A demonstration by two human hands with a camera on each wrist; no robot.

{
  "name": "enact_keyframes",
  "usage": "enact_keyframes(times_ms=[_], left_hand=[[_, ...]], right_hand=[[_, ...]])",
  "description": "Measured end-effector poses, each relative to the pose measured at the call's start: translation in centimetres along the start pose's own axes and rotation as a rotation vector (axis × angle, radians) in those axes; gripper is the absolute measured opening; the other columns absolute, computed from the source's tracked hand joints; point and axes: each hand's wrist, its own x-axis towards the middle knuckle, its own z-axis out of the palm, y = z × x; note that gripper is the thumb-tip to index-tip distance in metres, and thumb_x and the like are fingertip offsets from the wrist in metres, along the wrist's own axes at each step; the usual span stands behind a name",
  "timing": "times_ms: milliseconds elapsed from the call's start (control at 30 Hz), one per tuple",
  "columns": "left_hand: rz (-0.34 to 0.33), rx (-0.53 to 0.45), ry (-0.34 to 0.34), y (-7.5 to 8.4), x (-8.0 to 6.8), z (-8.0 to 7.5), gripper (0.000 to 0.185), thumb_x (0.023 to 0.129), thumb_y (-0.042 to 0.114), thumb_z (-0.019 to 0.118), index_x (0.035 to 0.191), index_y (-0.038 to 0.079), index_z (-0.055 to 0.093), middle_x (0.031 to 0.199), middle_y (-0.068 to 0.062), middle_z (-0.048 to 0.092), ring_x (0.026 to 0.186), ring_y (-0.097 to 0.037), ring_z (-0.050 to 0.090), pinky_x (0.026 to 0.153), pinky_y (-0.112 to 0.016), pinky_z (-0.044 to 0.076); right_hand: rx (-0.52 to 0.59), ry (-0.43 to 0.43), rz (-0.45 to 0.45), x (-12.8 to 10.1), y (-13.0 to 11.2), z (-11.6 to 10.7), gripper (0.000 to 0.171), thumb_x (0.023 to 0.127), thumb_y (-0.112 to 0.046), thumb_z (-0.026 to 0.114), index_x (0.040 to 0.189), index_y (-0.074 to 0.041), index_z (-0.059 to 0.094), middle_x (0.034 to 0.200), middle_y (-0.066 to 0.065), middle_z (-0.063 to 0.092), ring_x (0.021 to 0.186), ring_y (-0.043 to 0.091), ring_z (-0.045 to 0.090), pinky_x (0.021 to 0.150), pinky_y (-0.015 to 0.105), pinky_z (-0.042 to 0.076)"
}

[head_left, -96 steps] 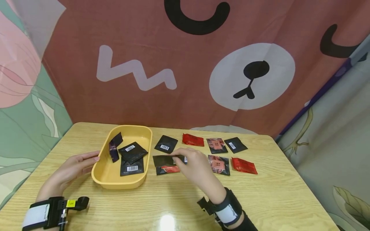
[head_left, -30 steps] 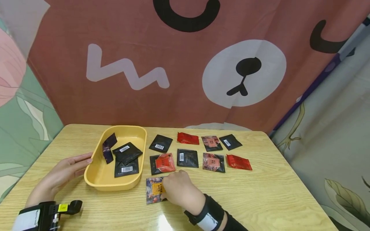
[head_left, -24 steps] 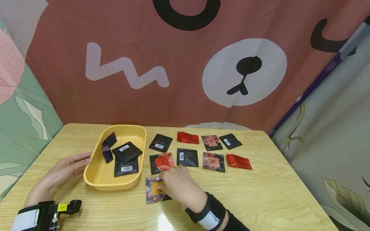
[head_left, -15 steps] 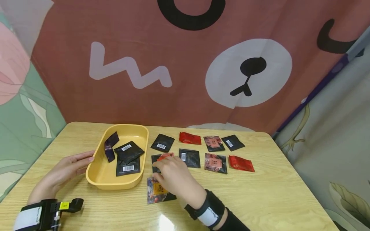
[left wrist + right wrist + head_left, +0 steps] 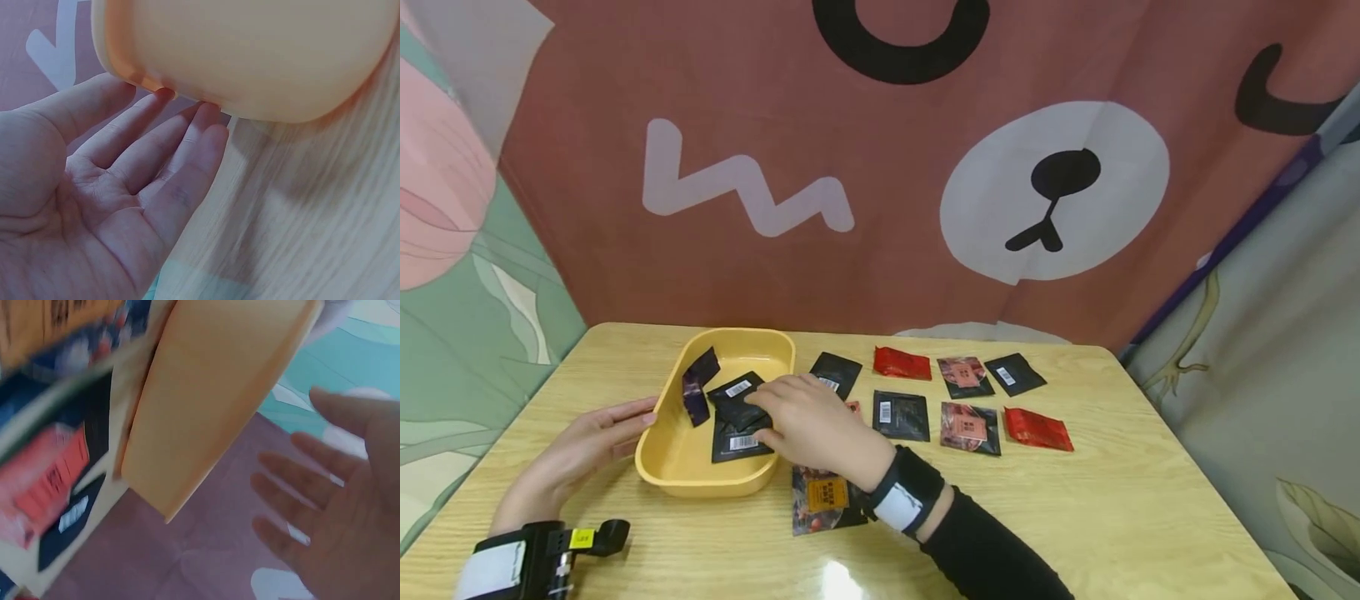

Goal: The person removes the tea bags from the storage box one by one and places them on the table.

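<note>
Wooden table (image 5: 1075, 517): my left hand (image 5: 587, 433) rests flat against the yellow tray (image 5: 662, 467); right hand (image 5: 805, 421), fingers spread and empty, hovers over its packets (image 5: 741, 392). Next, I'd reach for another packet.

Bare table (image 5: 1075, 517) lay open along the near edge and at the right. The yellow tray (image 5: 700, 483) with the left hand (image 5: 587, 442) against its left wall blocked the left side. Rows of sachets (image 5: 970, 421) crowded the middle, with narrow gaps between them.
</note>
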Motion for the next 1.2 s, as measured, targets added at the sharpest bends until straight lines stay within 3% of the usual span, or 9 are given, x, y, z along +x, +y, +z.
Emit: enact_keyframes(times_ms=[167,400,667,800,967,1100,1200], left_hand=[[0.001,0.004,0.010,-0.1,0.1,0.3,0.063,0.104,0.020,0.055,0.145,-0.020,0.029,0.132,0.000,0.055,0.101,0.007,0.058,0.085,-0.022,0.055],[0.011,-0.003,0.024,-0.1,0.2,0.2,0.063,0.104,0.020,0.055,0.145,-0.020,0.029,0.129,0.005,0.056,0.101,0.007,0.058,0.084,-0.023,0.056],[0.002,0.011,0.019,0.0,0.0,0.2,0.063,0.104,0.021,0.055,0.145,-0.019,0.029,0.133,0.000,0.055,0.101,0.007,0.058,0.085,-0.022,0.056],[-0.013,0.024,0.017,0.0,-0.1,0.3,0.063,0.104,0.022,0.054,0.146,-0.018,0.030,0.139,-0.009,0.051,0.101,0.007,0.058,0.085,-0.023,0.055],[-0.011,0.024,0.033,0.0,-0.1,0.4,0.062,0.104,0.023,0.055,0.146,-0.017,0.031,0.139,-0.009,0.051,0.101,0.007,0.058,0.085,-0.023,0.055],[0.000,0.020,0.036,0.1,0.0,0.4,0.063,0.104,0.023,0.055,0.146,-0.017,0.031,0.138,-0.009,0.052,0.101,0.005,0.059,0.085,-0.023,0.056],[-0.003,0.006,0.033,0.1,0.0,0.4,0.064,0.104,0.023,0.056,0.146,-0.017,0.030,0.136,-0.005,0.053,0.100,0.004,0.060,0.085,-0.024,0.056]], right_hand=[[-0.023,-0.175,-0.058,2.3,0.5,0.0,0.061,0.094,-0.047,0.065,0.147,-0.021,0.050,0.144,-0.005,0.052,0.132,0.014,0.046,0.113,0.034,0.035],[-0.051,-0.375,0.025,6.5,1.1,-0.2,0.077,0.086,-0.061,0.067,0.151,-0.027,0.043,0.145,-0.008,0.051,0.129,0.012,0.049,0.110,0.031,0.038],[-0.020,-0.498,0.127,9.7,0.0,1.1,0.081,0.083,-0.059,0.072,0.152,-0.032,0.041,0.142,-0.012,0.052,0.128,0.008,0.048,0.107,0.027,0.039],[-0.022,-0.561,0.196,10.5,-1.0,1.3,0.085,0.081,-0.063,0.072,0.153,-0.038,0.036,0.145,-0.017,0.048,0.131,0.007,0.046,0.107,0.028,0.039],[-0.010,-0.618,0.282,10.9,-1.7,0.8,0.088,0.078,-0.067,0.072,0.153,-0.039,0.035,0.146,-0.018,0.047,0.128,0.007,0.048,0.106,0.030,0.040],[-0.080,-0.641,0.325,11.4,-2.2,1.4,0.091,0.076,-0.068,0.073,0.153,-0.041,0.034,0.140,-0.016,0.053,0.120,0.007,0.054,0.104,0.033,0.040],[-0.145,-0.682,0.371,12.0,-2.8,2.2,0.092,0.074,-0.070,0.073,0.153,-0.046,0.031,0.141,-0.019,0.051,0.123,0.008,0.052,0.109,0.038,0.036]])
